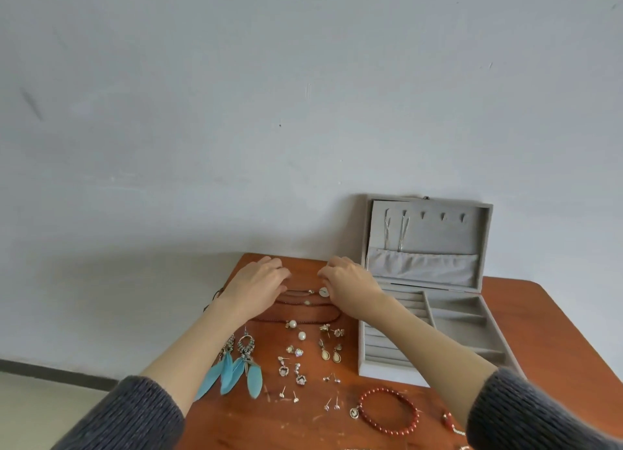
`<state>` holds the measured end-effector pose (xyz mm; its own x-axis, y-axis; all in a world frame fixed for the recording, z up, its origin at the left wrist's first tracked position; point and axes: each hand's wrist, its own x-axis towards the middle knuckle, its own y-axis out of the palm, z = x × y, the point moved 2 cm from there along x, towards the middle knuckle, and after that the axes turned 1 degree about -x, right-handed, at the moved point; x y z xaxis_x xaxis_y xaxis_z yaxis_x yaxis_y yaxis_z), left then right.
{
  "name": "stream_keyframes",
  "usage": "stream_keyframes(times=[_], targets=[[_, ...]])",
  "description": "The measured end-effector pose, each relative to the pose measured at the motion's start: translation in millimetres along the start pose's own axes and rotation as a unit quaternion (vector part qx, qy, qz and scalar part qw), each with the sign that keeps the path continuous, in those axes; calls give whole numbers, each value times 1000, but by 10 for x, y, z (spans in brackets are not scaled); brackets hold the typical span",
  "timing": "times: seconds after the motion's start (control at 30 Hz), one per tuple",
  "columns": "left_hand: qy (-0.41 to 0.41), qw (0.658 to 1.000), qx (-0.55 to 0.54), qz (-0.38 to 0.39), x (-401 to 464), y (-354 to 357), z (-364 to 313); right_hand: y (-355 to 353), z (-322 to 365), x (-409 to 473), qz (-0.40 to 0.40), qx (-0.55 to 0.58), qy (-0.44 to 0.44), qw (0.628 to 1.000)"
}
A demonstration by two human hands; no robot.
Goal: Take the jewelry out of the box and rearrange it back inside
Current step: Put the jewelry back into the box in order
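Note:
The grey velvet jewelry box [455,318] stands open at the right of the wooden table [539,314], with two thin silver chains [396,234] hanging in its lid. Both hands reach to the far side of the table. My left hand [259,282] and my right hand [349,281] curl down over a thin necklace with a round disc pendant [323,292]. Each hand seems to pinch its cord, and the fingertips are hidden. More necklaces [305,311] lie in rows just below. Blue feather earrings [236,368], pearl studs [296,328] and several small earrings [303,365] are spread out nearer me.
A red bead bracelet [389,411] with a charm lies at the front right, with another red piece [448,419] beside my right sleeve. The table stands against a pale wall [303,112]. The floor drops away at the left. The box tray compartments look bare.

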<state>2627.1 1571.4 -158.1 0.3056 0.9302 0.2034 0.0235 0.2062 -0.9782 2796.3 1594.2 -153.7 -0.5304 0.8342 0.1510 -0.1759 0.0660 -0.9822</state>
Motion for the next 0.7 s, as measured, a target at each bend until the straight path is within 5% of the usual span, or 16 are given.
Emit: stream_keyframes(times=[0.5,0.6,0.7], targets=[[-31,998,-35,43,92,300,204,315,51,268,46,9,6,999],[-71,988,-132,43,96,238,246,203,54,265,15,137,41,990],[-99,936,-326,87,86,92,185,-8,119,259,-10,185,42,982]])
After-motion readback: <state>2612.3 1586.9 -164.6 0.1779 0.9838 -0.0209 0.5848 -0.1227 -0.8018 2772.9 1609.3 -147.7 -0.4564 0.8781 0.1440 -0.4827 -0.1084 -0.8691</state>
